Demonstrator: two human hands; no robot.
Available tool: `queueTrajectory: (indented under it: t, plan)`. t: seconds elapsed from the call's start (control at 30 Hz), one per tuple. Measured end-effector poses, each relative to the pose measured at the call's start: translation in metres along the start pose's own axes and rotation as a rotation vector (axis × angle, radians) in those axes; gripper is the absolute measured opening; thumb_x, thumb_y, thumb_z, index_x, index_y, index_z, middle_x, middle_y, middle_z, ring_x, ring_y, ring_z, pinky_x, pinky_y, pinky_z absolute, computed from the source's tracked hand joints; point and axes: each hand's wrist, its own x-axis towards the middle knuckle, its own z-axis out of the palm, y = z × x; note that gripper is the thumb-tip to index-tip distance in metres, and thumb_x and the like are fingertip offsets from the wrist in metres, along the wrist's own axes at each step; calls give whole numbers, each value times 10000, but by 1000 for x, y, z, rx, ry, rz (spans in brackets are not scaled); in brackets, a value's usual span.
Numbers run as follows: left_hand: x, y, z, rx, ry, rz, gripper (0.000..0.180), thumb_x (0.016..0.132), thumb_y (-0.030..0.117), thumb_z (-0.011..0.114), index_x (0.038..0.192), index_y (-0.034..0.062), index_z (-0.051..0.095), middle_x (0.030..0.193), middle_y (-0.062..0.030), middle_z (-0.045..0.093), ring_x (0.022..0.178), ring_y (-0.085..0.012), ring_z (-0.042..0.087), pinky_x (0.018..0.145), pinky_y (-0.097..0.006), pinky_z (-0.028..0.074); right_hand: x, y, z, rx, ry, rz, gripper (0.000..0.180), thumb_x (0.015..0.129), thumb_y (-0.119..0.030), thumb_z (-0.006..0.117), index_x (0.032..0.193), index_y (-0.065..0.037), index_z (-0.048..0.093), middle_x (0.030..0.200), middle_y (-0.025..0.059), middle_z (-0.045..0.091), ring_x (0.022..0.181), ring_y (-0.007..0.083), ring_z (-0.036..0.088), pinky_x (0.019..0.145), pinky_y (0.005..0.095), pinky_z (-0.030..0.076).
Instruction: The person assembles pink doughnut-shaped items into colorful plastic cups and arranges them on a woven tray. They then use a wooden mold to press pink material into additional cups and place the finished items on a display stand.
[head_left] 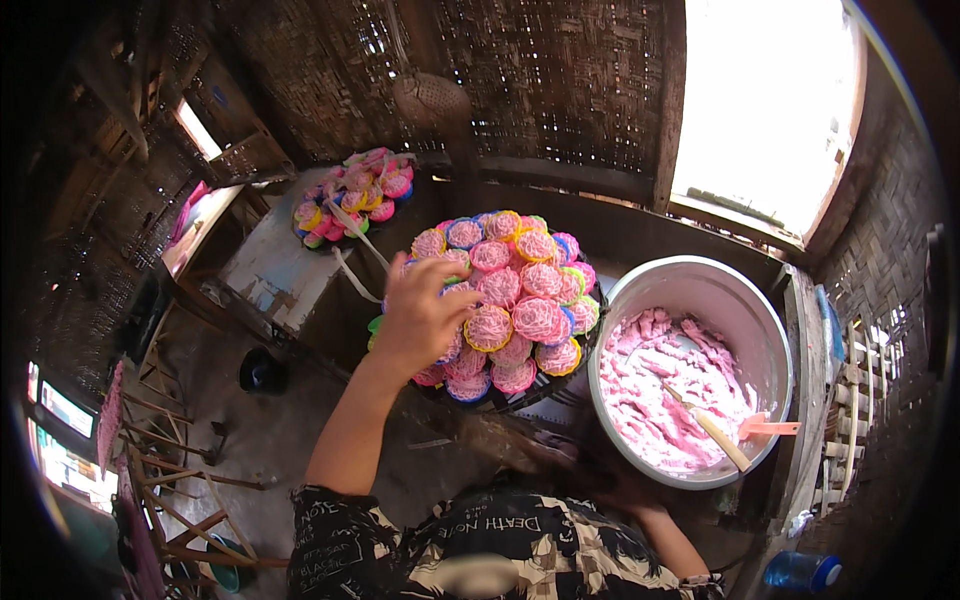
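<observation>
— What does the left hand (418,318) touch?

— It lies on the near-left side of the tray of pink cakes (505,305); these are small round pink cakes in coloured cups, yellow, blue, green and pink, piled in a mound on a dark round tray on the worktop (275,265); the fingers (455,300) are bent and a little spread, the tips resting on the cakes at the left edge of the mound; whether the grip closes on one cake I cannot tell, because the back of the hand hides the palm side.

— And the arm?

— The forearm comes up from the lower edge, bare, and goes diagonal to the upper right; the wrist is nearly straight; a patterned sleeve (345,545) covers the upper arm.

— The right hand?

— Mostly hidden; only the forearm shows at the bottom, near the big metal bowl (700,285); its grip I cannot see.

— What is around?

— The bowl stands just to the right of the tray, with pink batter and a spatula (715,430) lying inside; a second tray of cakes (355,195) stands further back on the left; a blue-capped bottle (800,572) lies at the lower right.
</observation>
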Motion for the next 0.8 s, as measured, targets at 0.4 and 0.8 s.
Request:
queueTrajectory:
  t: [0.4,0.8]
  plan:
    - [32,-12,48,50,-205,187,242,678,167,685,912,231,686,1193,-10,490,1170,-241,397,1014,-618,161,24,-34,3,-293,273,-140,699,781,-428,610,1327,-70,361,1350,212,325,1249,401,306,1025,498,260]
    - [42,-11,51,42,-260,210,94,702,218,673,785,178,653,1197,3,488,1212,-230,367,1033,-622,130,5,-24,9,-66,333,-98,614,759,-318,656,1286,-118,412,1283,219,369,1198,404,352,987,499,300]
